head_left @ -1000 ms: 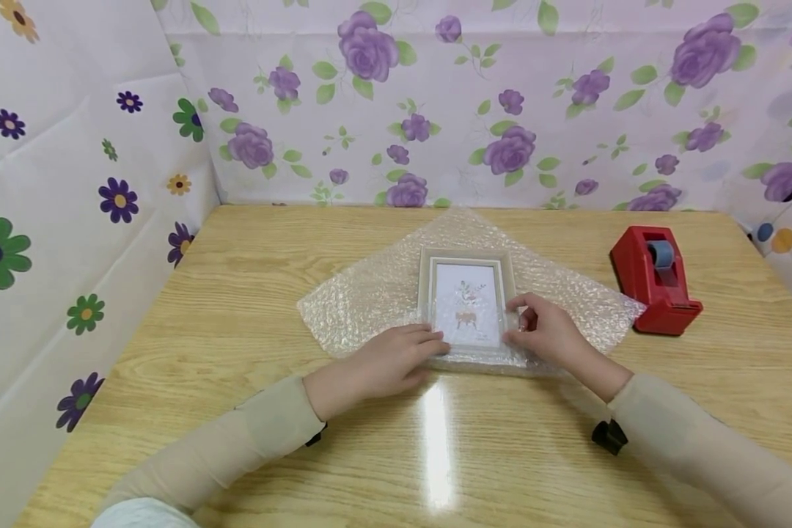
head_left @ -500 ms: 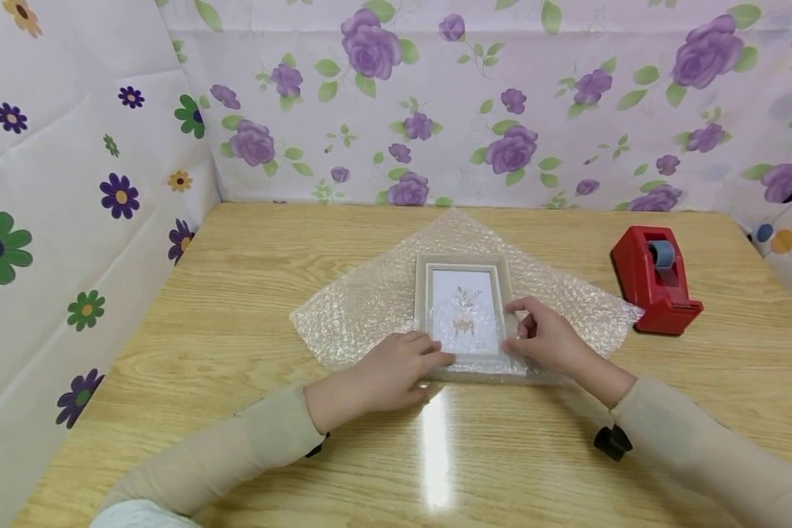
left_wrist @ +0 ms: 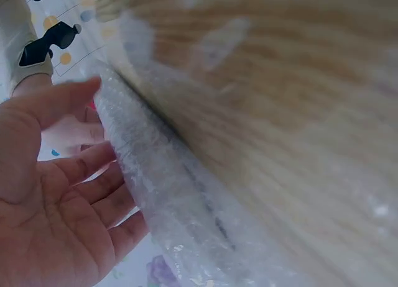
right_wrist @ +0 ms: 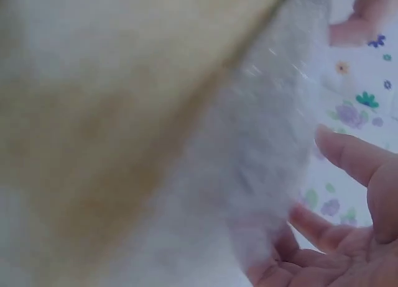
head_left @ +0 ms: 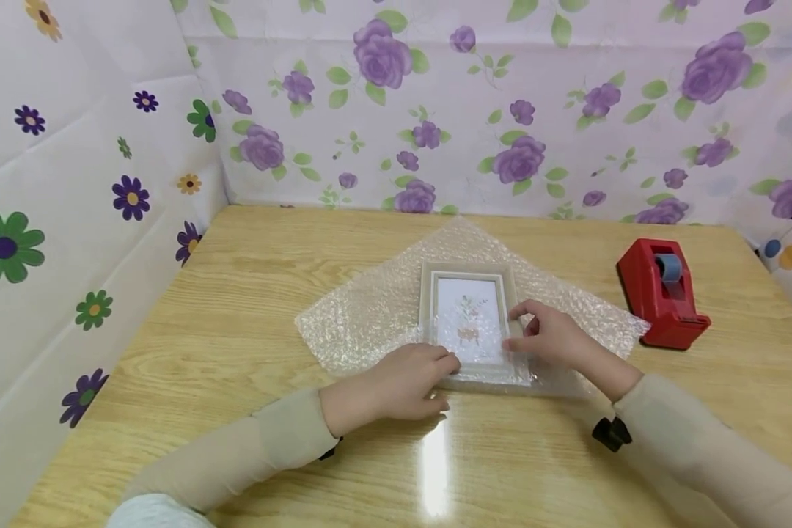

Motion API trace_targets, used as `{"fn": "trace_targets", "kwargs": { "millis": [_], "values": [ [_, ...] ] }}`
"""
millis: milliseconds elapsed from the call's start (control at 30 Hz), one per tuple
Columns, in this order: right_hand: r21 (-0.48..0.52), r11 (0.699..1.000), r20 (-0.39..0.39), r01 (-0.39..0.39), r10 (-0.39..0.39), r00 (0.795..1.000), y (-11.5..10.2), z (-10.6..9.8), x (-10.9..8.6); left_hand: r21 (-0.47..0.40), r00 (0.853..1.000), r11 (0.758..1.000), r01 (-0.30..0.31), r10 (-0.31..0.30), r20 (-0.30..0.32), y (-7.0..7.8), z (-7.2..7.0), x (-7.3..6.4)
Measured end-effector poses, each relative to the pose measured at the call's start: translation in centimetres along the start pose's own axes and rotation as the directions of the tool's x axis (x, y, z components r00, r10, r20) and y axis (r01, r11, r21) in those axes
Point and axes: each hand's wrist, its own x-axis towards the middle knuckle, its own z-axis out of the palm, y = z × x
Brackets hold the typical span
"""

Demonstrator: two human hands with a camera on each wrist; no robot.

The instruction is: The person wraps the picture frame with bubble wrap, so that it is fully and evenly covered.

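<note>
A picture frame (head_left: pixel 469 315) with a pale wood border and a small plant print lies on a sheet of bubble wrap (head_left: pixel 363 312). One flap of the wrap is folded up over the frame's lower part. My left hand (head_left: pixel 405 381) rests on the folded wrap at the lower left corner, its fingertips on the frame's face. At the right edge my right hand (head_left: pixel 551 337) touches the wrapped side, thumb and forefinger apart. In the left wrist view the fingers (left_wrist: pixel 102 191) lie against the wrap, and in the right wrist view fingertips touch the wrap's edge (right_wrist: pixel 280 100).
A red tape dispenser (head_left: pixel 663 293) with a roll of blue tape stands at the right, by the wrap's right corner. The wooden table (head_left: pixel 237 293) meets flowered cloth (head_left: pixel 435 110) at the back and left.
The frame with its wrap has slid slightly toward the person, and my left hand has come toward the person and a little right. My right hand stays at the frame's right edge.
</note>
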Motion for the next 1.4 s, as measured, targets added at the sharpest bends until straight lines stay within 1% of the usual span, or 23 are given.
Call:
{"fn": "trace_targets", "kwargs": {
  "millis": [100,167,233,267,367,467,533,633,767,900,1000,1133,1267,1400],
  "values": [
    [-0.043,0.999,0.027,-0.021,0.022,0.999,-0.3,-0.9,0.5,0.018,1.0,1.0,-0.017,0.017,0.009,0.0,0.0,0.0],
    [-0.068,0.998,0.026,-0.011,0.013,1.0,-0.4,-1.5,1.1,0.031,1.0,0.999,-0.022,0.022,0.02,0.1,0.0,-0.1],
    [-0.084,0.996,0.004,0.009,-0.009,1.0,-0.4,-2.2,1.8,0.04,0.999,0.999,-0.026,0.025,0.026,0.1,0.0,-0.2],
    [-0.088,0.996,-0.021,0.024,-0.026,0.999,-0.4,-2.4,2.3,0.045,0.999,0.999,-0.024,0.023,0.029,0.0,0.0,-0.3],
    [-0.082,0.994,-0.057,0.067,-0.072,0.996,-0.3,-3.3,3.7,0.045,0.999,0.999,-0.024,0.023,0.034,0.0,0.1,-0.3],
    [-0.08,0.991,-0.056,0.105,-0.109,0.992,-0.4,-4.1,5.2,0.044,0.999,0.999,-0.024,0.022,0.035,0.0,0.1,-0.3],
    [-0.087,0.988,-0.04,0.124,-0.128,0.991,-0.4,-4.6,6.4,0.043,0.999,0.999,-0.022,0.021,0.035,-0.1,0.1,-0.3],
    [-0.106,0.985,-0.032,0.137,-0.141,0.989,-0.2,-5.0,8.0,0.04,0.999,0.999,-0.017,0.015,0.04,0.0,0.0,-0.2],
    [-0.113,0.986,0.0,0.119,-0.12,0.993,0.1,-5.2,9.9,0.033,0.999,0.999,-0.014,0.012,0.049,0.0,0.1,-0.2],
    [-0.105,0.991,0.031,0.079,-0.076,0.997,0.2,-5.1,11.3,0.039,0.999,0.999,-0.011,0.009,0.051,0.0,0.1,-0.2],
    [-0.122,0.991,0.035,0.046,-0.042,0.999,0.5,-4.8,11.9,0.043,0.999,0.999,-0.013,0.011,0.049,0.0,0.3,-0.2],
    [-0.156,0.988,0.04,0.022,-0.016,0.999,0.7,-4.6,12.4,0.041,0.999,0.999,-0.017,0.015,0.049,0.0,0.2,-0.2],
    [-0.136,0.99,0.04,0.026,-0.02,0.999,0.4,-4.4,12.8,0.037,0.998,0.999,-0.009,0.007,0.06,0.0,0.1,-0.2],
    [-0.11,0.993,-0.013,0.049,-0.051,0.999,0.2,-4.1,13.1,0.028,0.998,1.0,-0.008,0.006,0.066,-0.1,0.1,-0.2]
  ]
}}
